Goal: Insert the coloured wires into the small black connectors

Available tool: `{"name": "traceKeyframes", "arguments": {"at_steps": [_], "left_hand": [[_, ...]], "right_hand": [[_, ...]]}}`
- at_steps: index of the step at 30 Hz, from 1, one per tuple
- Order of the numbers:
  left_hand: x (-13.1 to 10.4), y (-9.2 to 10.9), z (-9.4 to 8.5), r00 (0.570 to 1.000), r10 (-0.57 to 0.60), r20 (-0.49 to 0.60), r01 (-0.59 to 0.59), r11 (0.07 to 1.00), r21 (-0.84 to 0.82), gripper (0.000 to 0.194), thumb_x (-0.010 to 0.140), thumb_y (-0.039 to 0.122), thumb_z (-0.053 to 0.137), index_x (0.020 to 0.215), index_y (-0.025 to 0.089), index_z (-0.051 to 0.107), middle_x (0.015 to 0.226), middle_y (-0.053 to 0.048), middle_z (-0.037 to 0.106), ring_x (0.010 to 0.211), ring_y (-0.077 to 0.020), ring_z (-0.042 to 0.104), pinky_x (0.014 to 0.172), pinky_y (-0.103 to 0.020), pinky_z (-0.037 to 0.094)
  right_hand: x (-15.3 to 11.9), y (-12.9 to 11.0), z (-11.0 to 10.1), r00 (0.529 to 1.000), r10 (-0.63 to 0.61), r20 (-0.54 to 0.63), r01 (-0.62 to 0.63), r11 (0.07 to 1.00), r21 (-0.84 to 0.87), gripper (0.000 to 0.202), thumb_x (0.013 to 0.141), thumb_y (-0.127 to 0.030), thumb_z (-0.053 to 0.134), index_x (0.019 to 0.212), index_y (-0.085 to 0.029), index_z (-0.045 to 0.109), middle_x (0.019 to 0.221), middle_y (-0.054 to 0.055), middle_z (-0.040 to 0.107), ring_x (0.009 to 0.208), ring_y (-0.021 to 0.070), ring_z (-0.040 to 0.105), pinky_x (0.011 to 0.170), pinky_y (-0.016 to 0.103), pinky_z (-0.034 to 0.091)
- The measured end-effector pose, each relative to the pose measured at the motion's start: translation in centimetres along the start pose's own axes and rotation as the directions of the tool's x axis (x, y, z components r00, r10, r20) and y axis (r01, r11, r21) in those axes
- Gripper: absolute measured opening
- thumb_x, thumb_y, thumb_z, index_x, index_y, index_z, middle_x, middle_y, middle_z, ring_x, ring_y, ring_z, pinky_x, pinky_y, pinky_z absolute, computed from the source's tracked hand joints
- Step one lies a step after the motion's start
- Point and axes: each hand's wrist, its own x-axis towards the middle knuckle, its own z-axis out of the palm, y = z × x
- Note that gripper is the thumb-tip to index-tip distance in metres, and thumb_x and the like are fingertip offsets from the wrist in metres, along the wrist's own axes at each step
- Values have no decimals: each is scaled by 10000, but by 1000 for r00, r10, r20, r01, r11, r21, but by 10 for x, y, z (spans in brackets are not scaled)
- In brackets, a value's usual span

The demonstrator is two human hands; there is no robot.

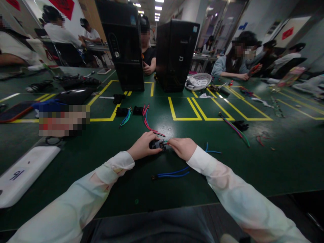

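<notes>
Near the middle of the green table, my left hand (144,145) grips a small black part (157,144) between thumb and fingers. My right hand (182,147) is closed just to its right, its fingertips pinching something small and red at the part's edge, too small to make out. Red and pink wires (149,125) lie just beyond my left hand, beside a black connector (138,110). Another black piece (122,111) with green and blue wires (126,118) is farther left. Blue wires (172,174) lie on the table nearer to me, below both hands.
Two black computer towers (126,50) (177,55) stand ahead, with a person between them. A white basket (198,81) is beyond the right one. A white case (27,173) lies left, and colored wires (235,130) lie right on the green table (113,209). Other people sit around.
</notes>
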Motion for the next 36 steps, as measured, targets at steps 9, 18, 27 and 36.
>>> {"name": "traceKeyframes", "arguments": {"at_steps": [9,18,27,36], "left_hand": [[0,0,0,1000,-1,4,1,1000,-14,349,698,424,649,928,177,560,954,-60,542,911,-228,490,797,-349,405],[1,-6,0,997,52,59,-48,996,-69,362,719,420,635,983,190,543,990,-65,536,942,-225,493,824,-355,403],[1,-1,-1,999,16,32,-16,1000,-16,348,698,430,640,944,195,569,943,-47,562,897,-223,501,792,-349,404],[1,-1,-3,997,58,41,-56,997,-48,359,703,412,645,983,196,585,948,-51,572,927,-220,510,830,-354,399]], "right_hand": [[2,-1,1,999,-10,51,10,1000,-13,289,924,-315,328,927,-207,596,849,39,674,732,138,599,575,235,274],[2,-17,6,984,179,-15,-180,979,-91,348,937,-372,275,915,-228,591,858,28,680,703,153,614,554,241,278],[2,-4,2,999,2,48,0,999,-38,310,922,-344,329,893,-200,602,811,44,676,693,139,600,561,239,263],[2,-14,3,983,184,21,-181,980,-84,377,931,-394,277,894,-219,610,822,52,681,710,163,615,578,241,308]]}}
